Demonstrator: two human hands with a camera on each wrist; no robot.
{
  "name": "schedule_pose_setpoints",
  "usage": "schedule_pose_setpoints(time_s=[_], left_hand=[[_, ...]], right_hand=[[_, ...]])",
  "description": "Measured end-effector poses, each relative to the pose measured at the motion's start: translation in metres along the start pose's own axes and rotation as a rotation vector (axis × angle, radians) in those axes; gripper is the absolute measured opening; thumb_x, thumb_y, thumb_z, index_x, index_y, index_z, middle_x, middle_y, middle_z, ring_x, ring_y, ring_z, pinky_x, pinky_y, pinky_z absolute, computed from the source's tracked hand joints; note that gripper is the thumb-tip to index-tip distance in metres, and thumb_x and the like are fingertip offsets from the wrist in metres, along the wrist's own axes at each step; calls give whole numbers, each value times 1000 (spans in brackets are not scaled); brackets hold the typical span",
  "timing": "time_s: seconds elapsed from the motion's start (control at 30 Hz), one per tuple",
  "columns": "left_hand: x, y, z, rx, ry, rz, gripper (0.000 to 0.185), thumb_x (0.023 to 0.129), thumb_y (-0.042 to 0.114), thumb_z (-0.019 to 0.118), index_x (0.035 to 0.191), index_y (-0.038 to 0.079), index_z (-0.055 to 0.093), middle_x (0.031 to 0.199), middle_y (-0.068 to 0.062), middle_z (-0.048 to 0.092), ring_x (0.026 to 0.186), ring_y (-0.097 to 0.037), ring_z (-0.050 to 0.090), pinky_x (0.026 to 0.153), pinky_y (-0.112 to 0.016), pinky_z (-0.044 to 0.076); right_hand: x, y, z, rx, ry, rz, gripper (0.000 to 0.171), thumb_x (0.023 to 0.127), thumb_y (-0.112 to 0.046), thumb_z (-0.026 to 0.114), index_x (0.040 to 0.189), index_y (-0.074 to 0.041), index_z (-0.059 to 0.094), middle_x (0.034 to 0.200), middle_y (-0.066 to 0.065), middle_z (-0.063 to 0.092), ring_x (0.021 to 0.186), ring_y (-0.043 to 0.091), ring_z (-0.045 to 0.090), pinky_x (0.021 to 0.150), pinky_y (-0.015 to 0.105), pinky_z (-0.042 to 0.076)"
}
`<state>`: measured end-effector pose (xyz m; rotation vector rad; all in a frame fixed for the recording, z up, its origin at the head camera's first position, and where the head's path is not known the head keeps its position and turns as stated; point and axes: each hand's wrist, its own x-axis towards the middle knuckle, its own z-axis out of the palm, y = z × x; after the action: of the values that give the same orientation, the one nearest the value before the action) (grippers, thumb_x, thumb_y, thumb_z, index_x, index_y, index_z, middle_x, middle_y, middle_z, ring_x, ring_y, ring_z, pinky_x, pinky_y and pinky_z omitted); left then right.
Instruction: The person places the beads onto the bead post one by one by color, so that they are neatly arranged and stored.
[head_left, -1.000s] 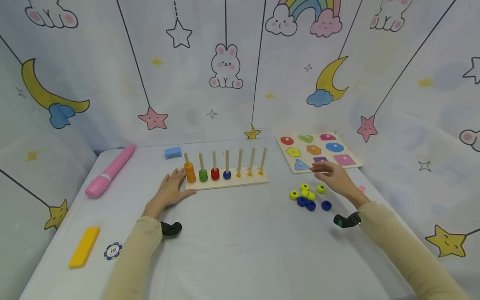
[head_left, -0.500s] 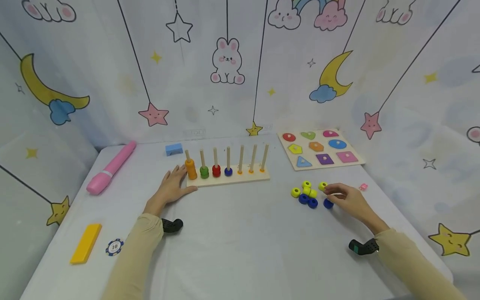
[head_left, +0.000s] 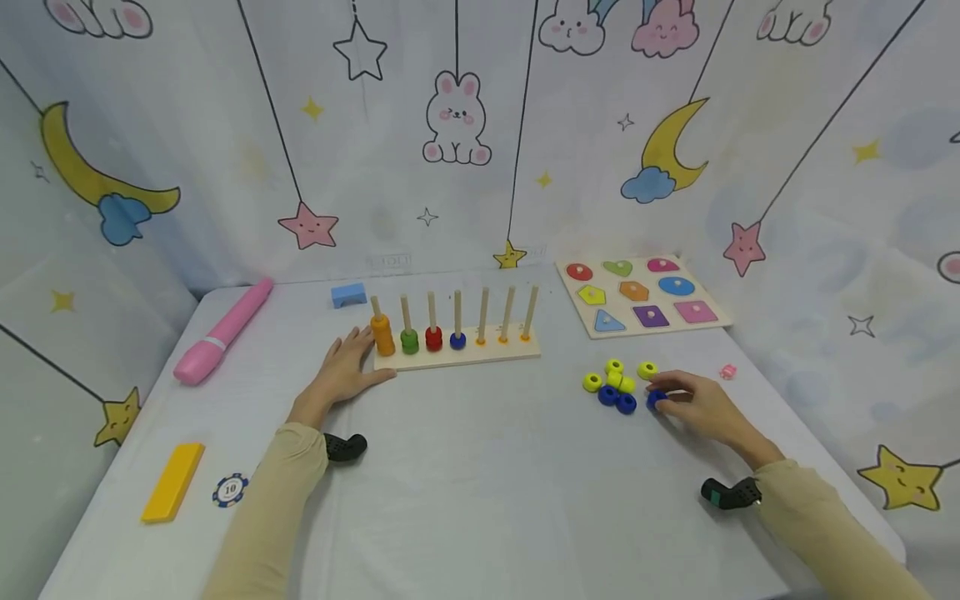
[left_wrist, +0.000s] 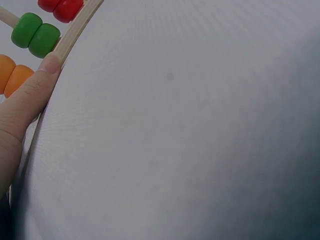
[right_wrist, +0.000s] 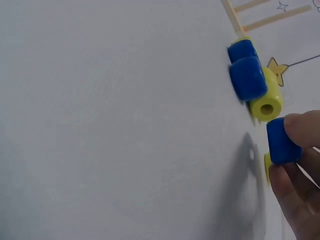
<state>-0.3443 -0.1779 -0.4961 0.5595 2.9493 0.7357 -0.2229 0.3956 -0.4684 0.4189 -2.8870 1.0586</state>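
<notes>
At the left end of a wooden peg board [head_left: 480, 357], my left hand [head_left: 339, 372] rests with fairly straight fingers, its thumb [left_wrist: 37, 85] touching the front edge. Orange beads [head_left: 383, 336], green beads [head_left: 408, 341], red beads [head_left: 433, 338] and a blue bead [head_left: 457, 341] sit on the board's left pegs; three pegs to the right are bare. My right hand [head_left: 701, 407] pinches a loose blue bead [right_wrist: 282, 142] between thumb and fingers, close over the table. Beside it lie several yellow beads [head_left: 615, 382] and two more blue beads [head_left: 626, 403].
A shape puzzle board [head_left: 633, 290] lies at the back right, with a small pink piece [head_left: 727, 372] nearer the right edge. Leftward are a blue block [head_left: 348, 295], a pink wand-like object [head_left: 222, 333], a yellow block [head_left: 172, 483] and a poker chip [head_left: 230, 490].
My right hand has come down from near the puzzle board to the loose beads and now pinches a blue one. The left hand has stayed at the peg board's end.
</notes>
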Motion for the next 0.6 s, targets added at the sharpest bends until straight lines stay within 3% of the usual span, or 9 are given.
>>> schedule_pose_setpoints(time_s=[0.23,0.33,0.47,0.6], left_hand=[[-2,0,-1,-6,12,12,91,84,53,64,148,1,25,153,-21,21,141,-38,8,113,-54,-1],[-2,1,-1,-5,10,12,91,84,54,63,148,2,25,153,-20,21,141,-38,8,113,-54,0],[-2,1,0,3,10,2,92,84,56,63,148,2,25,153,-19,21,142,-37,8,113,-53,0],[-3,2,0,-1,17,-8,92,84,55,63,148,2,26,153,-18,21,142,-36,8,114,-52,-1]], right_hand=[[32,-16,-1,42,50,-76,34,89,-13,66,120,0,59,113,15,64,100,30,62,82,9,46],[51,-28,-1,49,80,-108,34,90,-7,65,121,3,57,113,18,63,101,33,61,82,10,47],[78,-50,-1,64,122,-94,34,90,-4,63,123,3,56,115,20,61,103,35,61,84,15,49],[106,-74,0,99,168,-75,34,91,-12,63,123,0,57,116,16,61,106,31,60,87,22,50]])
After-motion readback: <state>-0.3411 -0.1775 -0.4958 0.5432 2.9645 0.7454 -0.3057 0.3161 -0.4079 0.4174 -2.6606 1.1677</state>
